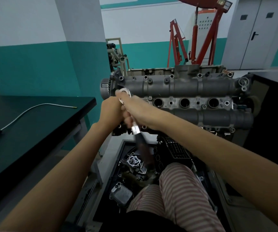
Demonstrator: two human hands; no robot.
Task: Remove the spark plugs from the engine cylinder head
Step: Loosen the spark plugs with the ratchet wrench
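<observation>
The engine cylinder head (185,96) sits on its stand straight ahead of the person, just past both hands, with three open round plug wells (184,102) in a row to the right of the fingers. No spark plug can be made out in the wells or in either hand. The left hand (111,109) is curled closed at the left end of the head; what its fingers hold is hidden by the wrist in front, so I cannot tell. The right hand (134,111) crosses in front of it and grips a ratchet wrench (135,129), fingers wrapped round the shaft. The wrench's shiny head (125,92) pokes out above the hands, and its dark handle, blurred, runs down below them. Far left of the hands, a bent metal rod (39,108) lies on the black worktop (34,131).
</observation>
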